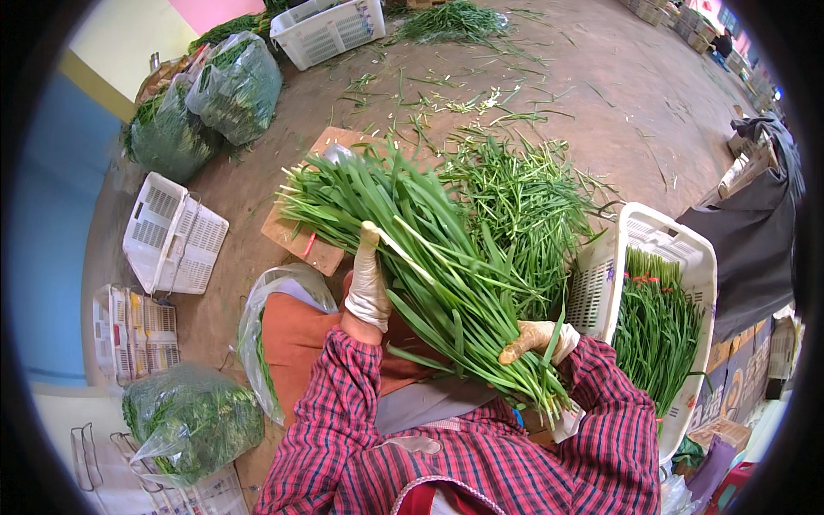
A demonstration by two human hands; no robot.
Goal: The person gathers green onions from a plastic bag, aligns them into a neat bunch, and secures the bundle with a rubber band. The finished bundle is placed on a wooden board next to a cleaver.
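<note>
A large bundle of long green leafy stalks, likely garlic chives, lies slantwise across my lap, its pale ends pointing to the upper left. My left hand, in a whitish glove, holds it from below near that end, with the thumb up against the leaves. My gloved right hand grips the lower right end, thumb on top; the glove looks stained. A wooden board with a red strip on it shows under the pale ends. Loose green stalks are heaped on the floor just beyond the bundle.
At the right, a white plastic crate holds chive bundles tied with red bands. Bags of greens and white crates stand along the left. A bag of greens lies lower left. Dark cloth drapes at the far right. Cut scraps litter the floor.
</note>
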